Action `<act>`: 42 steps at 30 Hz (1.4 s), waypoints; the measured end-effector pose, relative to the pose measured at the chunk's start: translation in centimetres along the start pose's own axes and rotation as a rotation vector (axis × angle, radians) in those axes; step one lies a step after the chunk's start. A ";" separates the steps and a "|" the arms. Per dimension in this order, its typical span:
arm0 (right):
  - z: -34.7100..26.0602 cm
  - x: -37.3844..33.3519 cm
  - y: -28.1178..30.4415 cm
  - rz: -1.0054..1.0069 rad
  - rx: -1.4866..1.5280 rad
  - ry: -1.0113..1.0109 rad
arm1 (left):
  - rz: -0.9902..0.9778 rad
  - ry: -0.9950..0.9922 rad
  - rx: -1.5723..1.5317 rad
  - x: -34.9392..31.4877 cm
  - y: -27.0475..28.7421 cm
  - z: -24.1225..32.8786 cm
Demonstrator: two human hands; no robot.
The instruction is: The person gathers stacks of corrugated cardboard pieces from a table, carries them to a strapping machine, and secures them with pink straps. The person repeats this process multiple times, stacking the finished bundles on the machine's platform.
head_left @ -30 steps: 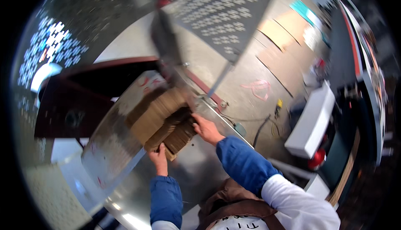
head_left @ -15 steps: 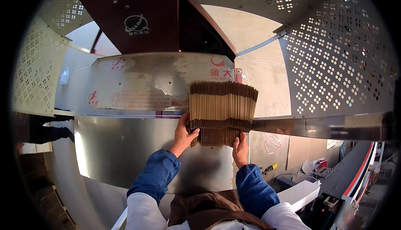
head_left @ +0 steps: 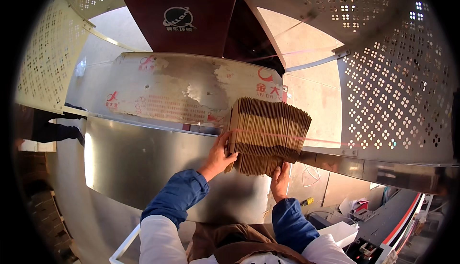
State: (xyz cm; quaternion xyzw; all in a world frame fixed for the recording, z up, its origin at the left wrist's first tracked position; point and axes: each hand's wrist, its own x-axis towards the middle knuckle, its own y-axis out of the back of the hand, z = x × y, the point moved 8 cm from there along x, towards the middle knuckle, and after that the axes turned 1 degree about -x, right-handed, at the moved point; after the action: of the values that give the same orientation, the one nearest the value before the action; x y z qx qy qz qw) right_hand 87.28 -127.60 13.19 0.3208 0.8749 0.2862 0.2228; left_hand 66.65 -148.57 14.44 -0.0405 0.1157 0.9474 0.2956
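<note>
A thick row of flat, folded brown cardboard pieces point(head_left: 268, 125) stands on edge, packed side by side, over the metal surface in front of me. My left hand point(head_left: 219, 157) presses against its left end, with the thumb at the near lower corner. At the near right corner my right hand point(head_left: 280, 181) grips the row, thumb up along its side; its other fingers are mostly hidden underneath. A thin pinkish line of light crosses the cardboard.
Behind the cardboard lies a worn metal plate point(head_left: 177, 84) with peeling film. A dark red machine housing point(head_left: 182, 10) rises beyond it. Perforated metal guards point(head_left: 383, 86) curve around both sides. A yellow-handled tool point(head_left: 307, 201) and a grey conveyor point(head_left: 383, 221) are at the lower right. Another person's legs point(head_left: 62, 132) show at far left.
The whole view has turned slightly, so the surroundings look tilted. The cardboard row and both hands sit a little further right and lower in the picture. Both hands keep their hold.
</note>
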 end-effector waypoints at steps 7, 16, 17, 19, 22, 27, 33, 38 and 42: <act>-1.2 0.1 -0.1 0.035 0.006 0.100 | 0.084 -0.219 0.266 -0.8 -0.6 0.8; -0.6 -0.3 0.0 0.049 0.046 0.095 | 0.022 -0.153 0.127 -0.1 -0.6 -0.1; -0.4 -0.2 0.3 0.077 0.066 0.104 | 0.020 -0.114 0.071 0.2 -1.0 -0.7; -0.9 -0.2 0.9 0.080 0.002 0.164 | -0.023 -0.029 -0.048 0.3 -2.1 -2.5; 0.3 -5.7 1.8 -0.005 -0.138 -0.103 | -0.039 0.118 -0.149 -4.1 -2.5 -2.7; -2.1 -0.2 0.5 0.124 -0.093 0.159 | 0.070 -0.119 0.007 0.0 -0.7 -2.4; -1.3 -0.4 0.9 0.126 -0.100 0.209 | 0.042 -0.133 0.100 -0.2 -1.0 0.5; -2.0 0.1 0.4 0.076 -0.102 0.149 | 0.082 -0.193 0.109 -0.1 -1.0 0.2; -2.4 -0.2 0.0 0.031 -0.057 0.107 | 0.120 -0.220 0.149 -0.4 -0.9 0.0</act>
State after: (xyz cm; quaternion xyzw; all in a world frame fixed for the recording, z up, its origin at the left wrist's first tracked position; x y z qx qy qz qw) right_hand 86.03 -128.65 15.02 0.3119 0.8722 0.3310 0.1803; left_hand 67.44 -148.08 14.32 0.0924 0.1549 0.9509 0.2517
